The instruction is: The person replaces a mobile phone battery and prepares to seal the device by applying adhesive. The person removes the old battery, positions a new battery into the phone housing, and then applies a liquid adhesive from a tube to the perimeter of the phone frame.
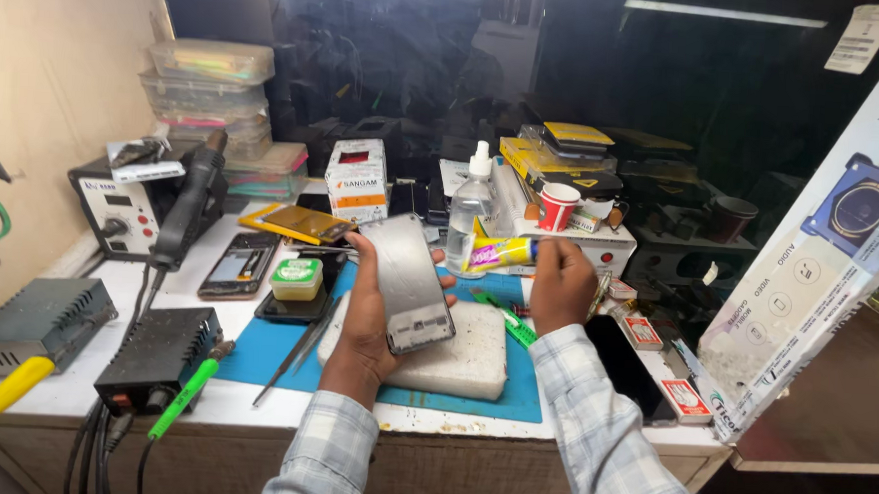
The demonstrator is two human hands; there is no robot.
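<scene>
My left hand (365, 323) holds a flat grey phone panel (408, 280) upright, tilted a little, over a white foam block (464, 362) on a blue mat (257, 348). My right hand (559, 282) grips a yellow and purple glue tube (499, 253) and points it left toward the panel's top edge. Both arms wear checked sleeves. A clear squeeze bottle (472, 214) stands just behind the tube.
A hot-air station (125, 209) with its black handle, two grey and black boxes (158, 355), a green-handled tool (184, 399), tweezers (295, 351) and a bare phone frame (239, 265) lie left. Stacked boxes, a red cup (558, 205) and a leaning white carton (824, 254) stand behind and right.
</scene>
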